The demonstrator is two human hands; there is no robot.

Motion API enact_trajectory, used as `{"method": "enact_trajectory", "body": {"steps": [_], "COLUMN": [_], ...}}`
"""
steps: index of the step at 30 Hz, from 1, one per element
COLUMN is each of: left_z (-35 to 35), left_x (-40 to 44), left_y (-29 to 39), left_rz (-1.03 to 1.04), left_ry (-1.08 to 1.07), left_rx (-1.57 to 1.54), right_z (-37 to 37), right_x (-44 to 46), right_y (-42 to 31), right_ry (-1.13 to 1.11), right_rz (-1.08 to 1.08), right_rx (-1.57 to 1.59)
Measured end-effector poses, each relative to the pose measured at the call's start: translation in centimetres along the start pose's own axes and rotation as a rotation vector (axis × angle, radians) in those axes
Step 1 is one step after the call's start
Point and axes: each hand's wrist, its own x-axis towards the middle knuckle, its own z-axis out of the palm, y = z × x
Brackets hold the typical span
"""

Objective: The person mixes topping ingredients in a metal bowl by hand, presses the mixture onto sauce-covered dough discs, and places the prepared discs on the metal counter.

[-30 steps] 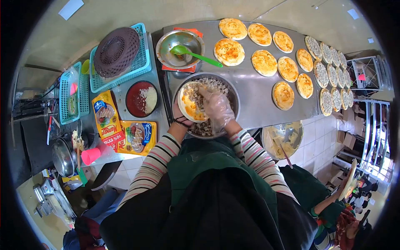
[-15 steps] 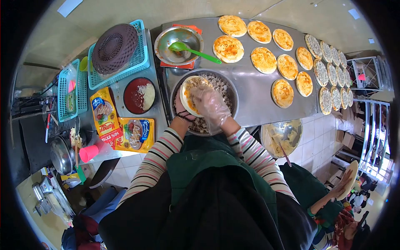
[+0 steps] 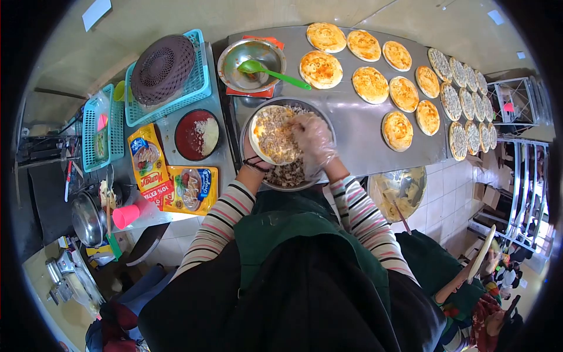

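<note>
I hold a round, flat dough base (image 3: 261, 155) face up over the left of a wide steel bowl (image 3: 332, 126). Its rim is pale, with orange sauce (image 3: 261, 129) showing at the left. Greyish-brown crumbles (image 3: 280, 138), perhaps minced meat, cover much of it; similar crumbly filling (image 3: 288, 175) lies loose below.

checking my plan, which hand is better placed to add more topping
Right, probably: the gloved right hand is over the metal bowl of topping, while the left hand supports the round base.

Kitchen with food-laden steel counter (image 3: 356, 138)
</note>
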Motion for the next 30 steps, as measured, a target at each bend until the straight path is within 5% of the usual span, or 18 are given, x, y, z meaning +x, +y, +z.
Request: {"method": "enact_trajectory", "body": {"steps": [3,10,15,17,23,30], "left_z": [0.5,-1.4,-1.3,-1.4,-0.6,-1.3], "left_x": [-0.6,0.3,0.5,0.7,0.3,0.1], "left_y": [0.1,-0.5,-0.6,-0.6,0.2,-0.5], "left_rz": [0.001,0.030,-0.008,-0.008,-0.052,-0.098], "left_ry": [0.012,0.051,0.070,0.078,0.019,-0.027], "left_rx": [0.076,0.113,0.113,0.127,0.120,0.011], "right_z": [-0.7,0.8,1.5,0.3,0.8,-0.4], "right_x": [1.0,1.6,1.8,1.6,-0.9,3.6], "right_y": [0.4,-4.6,-3.0,-5.5,-3.7,-3.3], "right_ry": [-0.038,-0.231,-0.132,-0.357,-0.196,-0.235], "right_rz": [0.197,-0.156,-0.071,0.034,-0.113,0.005], "right_rx": [-0.102,-0.141,-0.143,-0.177,0.131,-0.041]}}
